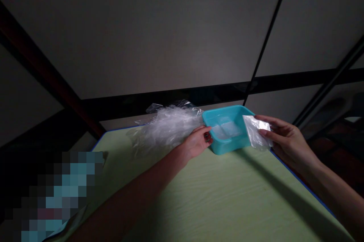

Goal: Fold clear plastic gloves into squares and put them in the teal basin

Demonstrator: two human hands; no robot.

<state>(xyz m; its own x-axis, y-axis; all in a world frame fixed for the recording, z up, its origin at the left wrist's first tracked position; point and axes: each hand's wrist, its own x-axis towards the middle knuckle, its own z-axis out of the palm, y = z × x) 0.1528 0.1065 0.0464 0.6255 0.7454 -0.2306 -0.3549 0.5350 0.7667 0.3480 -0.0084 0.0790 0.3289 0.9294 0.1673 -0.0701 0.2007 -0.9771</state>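
Note:
A turquoise basin [227,146] stands near the far right corner of the table, with something pale and flat on its bottom. My left hand [199,140] is at the basin's left side, its fingers curled by the wall; what they hold, if anything, is hidden. In my right hand [287,139] a small folded clear plastic packet [257,132] is pinched between thumb and fingers, over the basin's right end. A loose heap of clear plastic bags [170,124] lies left of the basin, behind my left hand.
The light green table [216,196] has a blue edge. Behind it rise large pale panels [170,37] with dark strips. A pixelated patch covers the lower left. Dark objects, too dim to make out, lie beyond the table on the right.

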